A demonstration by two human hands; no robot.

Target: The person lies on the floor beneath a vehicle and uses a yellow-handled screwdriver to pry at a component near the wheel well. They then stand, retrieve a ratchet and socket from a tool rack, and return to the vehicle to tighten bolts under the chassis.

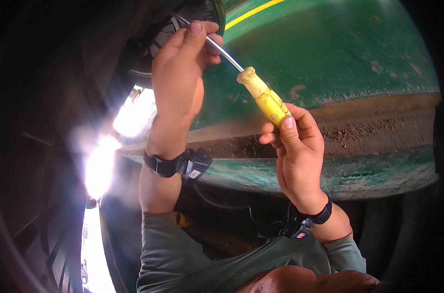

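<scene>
A screwdriver (269, 101) with a worn, scuffed yellow handle and a long metal shaft slants across the upper middle. My right hand (300, 151) grips the butt end of that handle between thumb and fingers. Farther up and to the left, my left hand (179, 78) is closed around the shaft, thumb laid along it. Beyond those fingers the shaft runs into the dark beside a black tyre (216, 17); what its tip touches is too dim to make out.
Dark bodywork (41, 97) fills the left side, with glaring light (102, 166) through a gap. A green floor (329, 53) with a yellow line (253, 12) lies ahead. Across it runs a dirt-covered brown ledge (378, 127). Both wrists wear black straps (170, 165), and a thin cable (222, 205) hangs between the arms.
</scene>
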